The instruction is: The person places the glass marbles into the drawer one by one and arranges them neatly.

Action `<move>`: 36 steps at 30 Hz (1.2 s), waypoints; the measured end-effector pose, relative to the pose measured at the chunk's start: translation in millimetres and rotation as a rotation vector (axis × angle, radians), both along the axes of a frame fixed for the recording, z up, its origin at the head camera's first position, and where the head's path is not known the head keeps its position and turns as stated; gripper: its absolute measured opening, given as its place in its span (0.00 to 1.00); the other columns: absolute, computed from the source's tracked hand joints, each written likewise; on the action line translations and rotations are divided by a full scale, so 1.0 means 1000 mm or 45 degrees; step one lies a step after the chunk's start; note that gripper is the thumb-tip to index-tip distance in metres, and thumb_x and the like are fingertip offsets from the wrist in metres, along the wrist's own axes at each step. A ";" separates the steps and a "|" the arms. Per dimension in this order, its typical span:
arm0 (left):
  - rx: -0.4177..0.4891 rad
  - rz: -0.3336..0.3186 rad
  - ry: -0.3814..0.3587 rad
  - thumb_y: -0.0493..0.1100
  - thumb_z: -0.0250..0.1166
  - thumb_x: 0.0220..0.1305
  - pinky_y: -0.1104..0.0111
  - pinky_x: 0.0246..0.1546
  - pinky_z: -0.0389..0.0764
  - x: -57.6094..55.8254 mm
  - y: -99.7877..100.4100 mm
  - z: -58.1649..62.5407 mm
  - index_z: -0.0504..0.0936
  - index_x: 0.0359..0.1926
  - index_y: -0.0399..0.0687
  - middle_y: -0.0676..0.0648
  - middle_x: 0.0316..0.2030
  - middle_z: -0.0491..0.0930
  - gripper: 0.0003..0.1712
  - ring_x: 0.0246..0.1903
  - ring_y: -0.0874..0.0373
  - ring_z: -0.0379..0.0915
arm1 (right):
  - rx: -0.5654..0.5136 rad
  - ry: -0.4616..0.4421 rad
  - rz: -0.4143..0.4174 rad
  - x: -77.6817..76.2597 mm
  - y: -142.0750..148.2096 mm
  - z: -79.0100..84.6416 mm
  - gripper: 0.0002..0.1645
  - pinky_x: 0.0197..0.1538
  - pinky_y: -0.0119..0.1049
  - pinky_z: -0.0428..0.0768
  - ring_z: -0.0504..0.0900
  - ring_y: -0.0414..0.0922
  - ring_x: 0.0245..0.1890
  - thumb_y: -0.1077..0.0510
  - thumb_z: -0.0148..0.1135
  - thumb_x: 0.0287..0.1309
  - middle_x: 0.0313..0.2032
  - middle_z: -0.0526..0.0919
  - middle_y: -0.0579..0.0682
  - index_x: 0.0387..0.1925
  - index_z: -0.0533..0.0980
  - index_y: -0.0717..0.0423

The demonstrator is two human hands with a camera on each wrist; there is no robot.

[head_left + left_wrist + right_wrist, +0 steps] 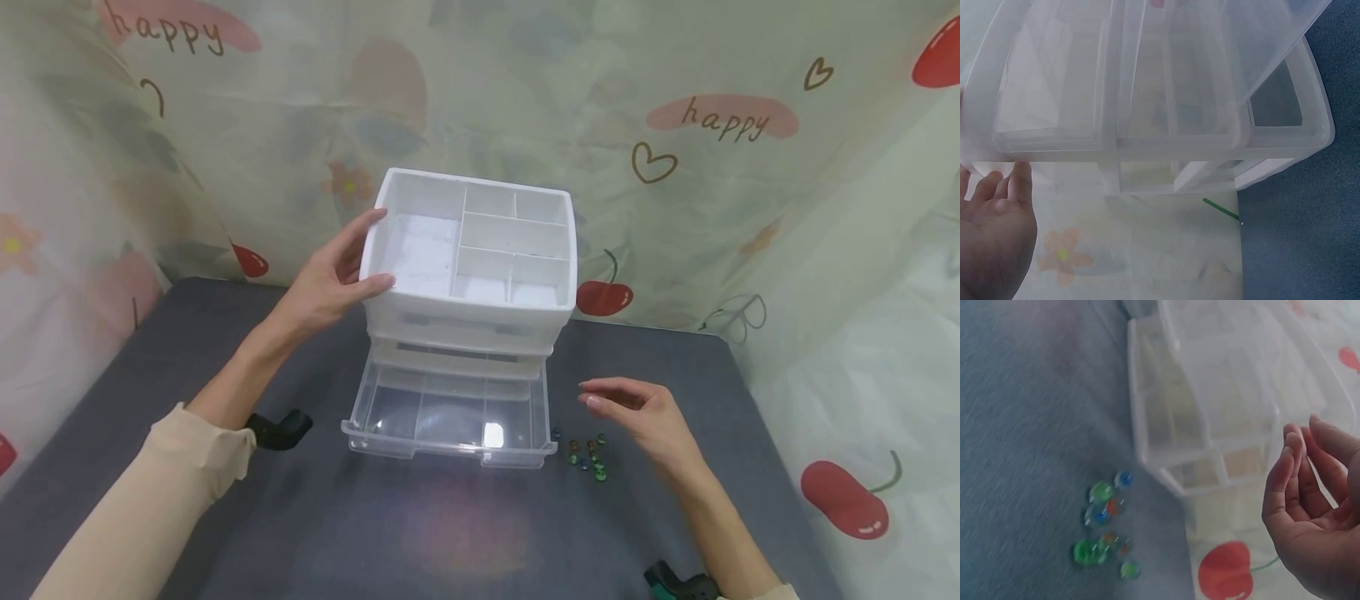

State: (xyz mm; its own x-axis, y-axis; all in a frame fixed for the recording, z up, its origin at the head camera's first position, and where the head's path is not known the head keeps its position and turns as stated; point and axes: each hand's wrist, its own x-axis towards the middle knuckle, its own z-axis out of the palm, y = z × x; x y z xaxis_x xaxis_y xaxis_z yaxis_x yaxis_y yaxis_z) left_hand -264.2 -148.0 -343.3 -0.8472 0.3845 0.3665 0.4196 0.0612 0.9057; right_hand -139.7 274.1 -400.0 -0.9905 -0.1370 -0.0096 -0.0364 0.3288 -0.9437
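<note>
A white plastic drawer organizer [420, 312] stands toward the back of the table, with a divided tray as its top. Its clear lower drawer [450, 408] is pulled out toward me. My left hand [322, 279] holds the organizer's left side, thumb and fingertips over the top rim; in the left wrist view the hand [997, 231] shows at the organizer's edge. To the right, my right hand [637, 408] hovers with loosely bent fingers and nothing between them. Several glass marbles [600, 477], green, blue and orange-brown, lie on the table beside the drawer, close to that hand.
Dark grey cloth covers the table [465, 533]. Behind it hangs a pale curtain [495, 92] printed with cherries, hearts and lettering. Black devices are strapped at both wrists, such as the left wrist device [281, 431].
</note>
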 end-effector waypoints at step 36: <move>0.005 -0.003 -0.006 0.34 0.68 0.64 0.75 0.55 0.71 0.000 0.000 -0.001 0.56 0.78 0.54 0.38 0.74 0.55 0.46 0.69 0.42 0.58 | 0.121 -0.079 -0.103 -0.001 0.065 -0.089 0.20 0.44 0.33 0.81 0.85 0.38 0.43 0.54 0.70 0.60 0.47 0.86 0.57 0.51 0.83 0.61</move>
State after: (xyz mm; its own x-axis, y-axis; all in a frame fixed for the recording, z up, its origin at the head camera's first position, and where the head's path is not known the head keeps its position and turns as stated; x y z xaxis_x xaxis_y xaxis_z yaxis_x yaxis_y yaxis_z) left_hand -263.9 -147.8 -344.2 -0.8479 0.3852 0.3644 0.4157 0.0564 0.9077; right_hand -141.0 339.5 -489.1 -0.9954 -0.0521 -0.0802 0.0513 0.4162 -0.9078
